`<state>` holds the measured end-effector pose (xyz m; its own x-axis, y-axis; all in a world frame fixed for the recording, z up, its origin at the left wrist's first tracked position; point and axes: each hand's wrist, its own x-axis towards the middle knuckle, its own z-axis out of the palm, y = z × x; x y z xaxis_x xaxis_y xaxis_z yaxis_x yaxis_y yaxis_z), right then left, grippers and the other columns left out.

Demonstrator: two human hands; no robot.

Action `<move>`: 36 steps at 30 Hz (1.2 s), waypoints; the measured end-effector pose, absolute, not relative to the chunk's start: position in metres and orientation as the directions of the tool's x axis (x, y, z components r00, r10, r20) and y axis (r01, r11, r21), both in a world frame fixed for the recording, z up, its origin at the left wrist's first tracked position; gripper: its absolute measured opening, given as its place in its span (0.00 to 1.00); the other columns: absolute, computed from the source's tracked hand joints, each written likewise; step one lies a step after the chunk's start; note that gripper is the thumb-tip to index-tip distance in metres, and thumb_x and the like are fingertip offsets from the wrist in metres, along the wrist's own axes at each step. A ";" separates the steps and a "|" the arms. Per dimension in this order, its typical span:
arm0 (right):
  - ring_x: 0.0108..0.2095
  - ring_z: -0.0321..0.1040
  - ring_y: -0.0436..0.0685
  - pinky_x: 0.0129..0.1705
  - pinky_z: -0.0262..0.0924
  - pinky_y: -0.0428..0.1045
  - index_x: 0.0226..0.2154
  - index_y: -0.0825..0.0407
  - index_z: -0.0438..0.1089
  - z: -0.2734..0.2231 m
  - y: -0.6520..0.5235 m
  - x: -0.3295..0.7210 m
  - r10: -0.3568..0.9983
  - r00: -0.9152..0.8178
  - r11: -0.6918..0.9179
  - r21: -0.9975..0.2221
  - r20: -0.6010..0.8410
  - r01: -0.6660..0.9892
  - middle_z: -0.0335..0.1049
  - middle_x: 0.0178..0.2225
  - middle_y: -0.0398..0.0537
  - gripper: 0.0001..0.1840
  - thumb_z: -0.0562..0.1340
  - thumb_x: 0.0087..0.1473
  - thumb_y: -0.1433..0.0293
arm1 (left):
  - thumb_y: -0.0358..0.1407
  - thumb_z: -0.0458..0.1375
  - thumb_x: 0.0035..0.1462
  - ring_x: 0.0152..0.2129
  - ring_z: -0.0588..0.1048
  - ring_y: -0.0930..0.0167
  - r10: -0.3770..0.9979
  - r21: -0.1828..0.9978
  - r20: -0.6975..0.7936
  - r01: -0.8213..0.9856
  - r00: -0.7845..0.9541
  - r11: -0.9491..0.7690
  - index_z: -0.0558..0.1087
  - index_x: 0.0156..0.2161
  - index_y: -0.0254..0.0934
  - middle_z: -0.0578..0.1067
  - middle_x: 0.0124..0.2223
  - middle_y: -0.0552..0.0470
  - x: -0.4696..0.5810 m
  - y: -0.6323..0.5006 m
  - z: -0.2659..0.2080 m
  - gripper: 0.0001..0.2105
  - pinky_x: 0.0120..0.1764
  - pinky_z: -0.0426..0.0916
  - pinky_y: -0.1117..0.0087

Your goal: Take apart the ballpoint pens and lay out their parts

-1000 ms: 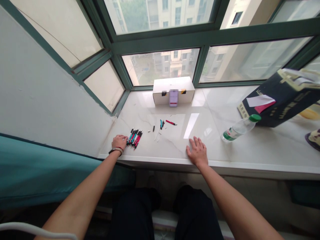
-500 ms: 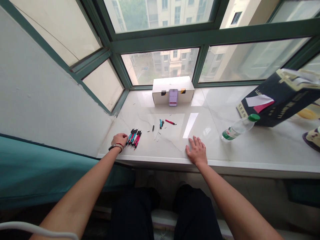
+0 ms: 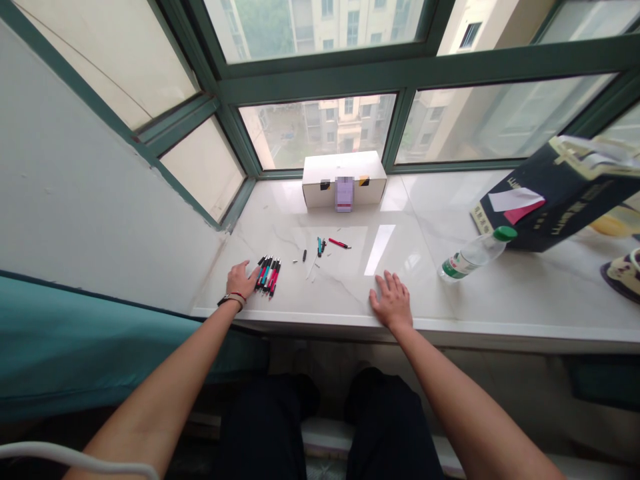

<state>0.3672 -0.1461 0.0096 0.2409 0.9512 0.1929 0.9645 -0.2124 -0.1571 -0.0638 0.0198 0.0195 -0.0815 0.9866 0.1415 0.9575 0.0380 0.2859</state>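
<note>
Uncurling since half a second ago, left hand (image 3: 241, 280) has fingers apart, thumb at the left side of the pen row (image 3: 269, 276), near the counter's (image 3: 343, 297) front-left corner; row looks braced, not gripped. Right hand (image 3: 391, 300) lies flat, fingers slightly spread, by front edge.

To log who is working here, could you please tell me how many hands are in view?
2: the left hand beside the grouped pens, and the right hand on the white counter.
</note>
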 end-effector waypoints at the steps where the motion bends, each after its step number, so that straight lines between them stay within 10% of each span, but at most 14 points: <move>1: 0.65 0.43 0.65 0.61 0.41 0.60 0.59 0.51 0.61 0.010 -0.146 0.367 0.951 0.241 -0.213 -0.155 0.195 0.965 0.50 0.66 0.54 0.27 0.52 0.59 0.61 | 0.54 0.49 0.58 0.56 0.66 0.59 0.992 0.281 0.109 0.959 -0.061 0.028 0.65 0.59 0.31 0.69 0.58 0.38 -0.060 0.018 0.017 0.32 0.57 0.59 0.60; 11: 0.65 0.43 0.65 0.62 0.40 0.60 0.59 0.51 0.61 0.009 -0.146 0.368 0.949 0.242 -0.211 -0.165 0.201 0.963 0.50 0.66 0.54 0.27 0.52 0.59 0.61 | 0.61 0.51 0.52 0.64 0.53 0.53 0.998 0.199 -0.001 0.978 -0.068 0.066 0.54 0.66 0.30 0.54 0.67 0.34 -0.004 -0.003 0.009 0.44 0.61 0.52 0.56; 36: 0.66 0.41 0.66 0.62 0.40 0.61 0.60 0.51 0.60 0.012 -0.147 0.367 0.953 0.247 -0.215 -0.184 0.175 0.959 0.49 0.66 0.54 0.28 0.51 0.59 0.61 | 0.54 0.38 0.62 0.66 0.44 0.52 0.992 0.061 -0.009 0.990 -0.129 0.130 0.47 0.68 0.34 0.43 0.70 0.37 0.007 -0.011 -0.002 0.36 0.60 0.50 0.45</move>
